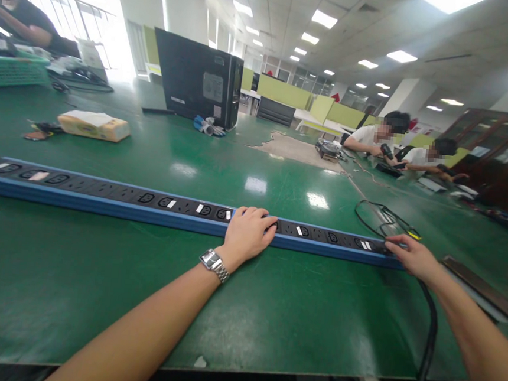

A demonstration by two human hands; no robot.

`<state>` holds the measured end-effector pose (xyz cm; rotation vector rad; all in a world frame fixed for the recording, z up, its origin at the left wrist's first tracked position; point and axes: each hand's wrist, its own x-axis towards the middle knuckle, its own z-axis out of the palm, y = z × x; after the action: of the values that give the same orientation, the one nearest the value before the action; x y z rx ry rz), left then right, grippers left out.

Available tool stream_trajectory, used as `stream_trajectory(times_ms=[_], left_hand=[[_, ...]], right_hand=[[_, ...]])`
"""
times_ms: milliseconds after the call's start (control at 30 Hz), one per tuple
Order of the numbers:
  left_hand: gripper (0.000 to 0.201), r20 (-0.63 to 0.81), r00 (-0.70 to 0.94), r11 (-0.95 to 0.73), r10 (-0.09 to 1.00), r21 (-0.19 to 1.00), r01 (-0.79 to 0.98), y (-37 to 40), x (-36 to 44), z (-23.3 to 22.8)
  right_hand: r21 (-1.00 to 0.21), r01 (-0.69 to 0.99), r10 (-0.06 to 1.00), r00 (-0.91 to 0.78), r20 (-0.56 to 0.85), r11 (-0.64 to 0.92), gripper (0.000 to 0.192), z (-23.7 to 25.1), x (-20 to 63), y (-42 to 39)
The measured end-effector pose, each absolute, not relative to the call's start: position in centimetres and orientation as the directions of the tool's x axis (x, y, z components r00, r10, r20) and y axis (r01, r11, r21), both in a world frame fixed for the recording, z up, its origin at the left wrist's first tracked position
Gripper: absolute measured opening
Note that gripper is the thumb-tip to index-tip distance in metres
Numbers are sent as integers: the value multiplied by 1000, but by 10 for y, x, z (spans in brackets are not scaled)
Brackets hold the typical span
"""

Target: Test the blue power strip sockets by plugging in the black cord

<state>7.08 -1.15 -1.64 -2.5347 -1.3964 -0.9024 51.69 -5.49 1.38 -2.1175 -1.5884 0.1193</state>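
Green tabletop [108, 278] — hands [249, 233] at power strip [190, 213]

The left arm [144, 323] is slanting in from the near left, its left hand [250, 234] lying palm down with fingers [251, 214] bending gently (the thumb [269, 234] is pointing right). From the near right, the right arm [473, 328] is angling far and left, the right hand [414, 259] pointing its fingertips [392, 239] leftward.

Green table [73, 269] under a long blue-sided power strip [185, 215], a tissue pack [95, 127] and a black computer tower [192, 78].
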Motion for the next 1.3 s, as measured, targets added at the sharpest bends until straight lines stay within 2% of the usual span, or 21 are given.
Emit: stream_trajectory(times_ms=[100, 267, 500, 633, 767, 833, 900, 933, 967, 1000, 1033, 1133, 1200, 1300], left_hand=[[32, 547, 401, -570, 735, 179, 802, -11, 71, -16], [31, 555, 391, -567, 734, 186, 802, -12, 71, -15], [29, 551, 385, -565, 740, 200, 801, -12, 71, -14], [30, 552, 385, -562, 740, 193, 804, -12, 71, -15], [30, 550, 383, -559, 742, 192, 806, -12, 71, -15], [30, 548, 384, -557, 743, 188, 809, -12, 71, -15], [31, 545, 388, -557, 743, 183, 810, -12, 72, -14], [31, 542, 392, -558, 743, 181, 810, -12, 72, -14], [32, 539, 394, -558, 745, 179, 810, -12, 72, -13], [32, 535, 395, -556, 747, 179, 812, -12, 72, -12], [32, 530, 394, -554, 751, 179, 813, -12, 72, -12], [32, 520, 390, -546, 760, 186, 817, -12, 72, -11], [32, 520, 393, -550, 758, 187, 814, -12, 72, -12], [32, 532, 396, -558, 749, 184, 809, -12, 72, -13]], right_hand=[[-413, 888, 939, 296, 176, -202, 46, 11, 518, -50], [-383, 904, 916, 302, 263, -188, 50, 6, 525, -47], [-364, 896, 941, 316, 123, -254, 58, 20, 528, -47], [-392, 870, 913, 380, 146, -299, 60, 17, 526, -49], [-422, 850, 877, 431, 212, -315, 55, 7, 522, -51], [-500, 806, 810, 504, 300, -317, 53, 11, 520, -53], [-649, 706, 639, 644, 421, -283, 56, 27, 520, -55], [-730, 641, 511, 721, 468, -237, 59, 40, 522, -57], [-756, 625, 464, 738, 490, -196, 60, 56, 524, -58], [-752, 630, 486, 727, 485, -193, 57, 72, 526, -59], [-735, 650, 555, 691, 464, -194, 52, 88, 529, -61], [-543, 785, 677, 575, 460, -298, 40, 118, 536, -64], [-428, 827, 744, 535, 399, -365, 39, 116, 540, -64], [-358, 824, 825, 527, 204, -438, 42, 89, 546, -59]])
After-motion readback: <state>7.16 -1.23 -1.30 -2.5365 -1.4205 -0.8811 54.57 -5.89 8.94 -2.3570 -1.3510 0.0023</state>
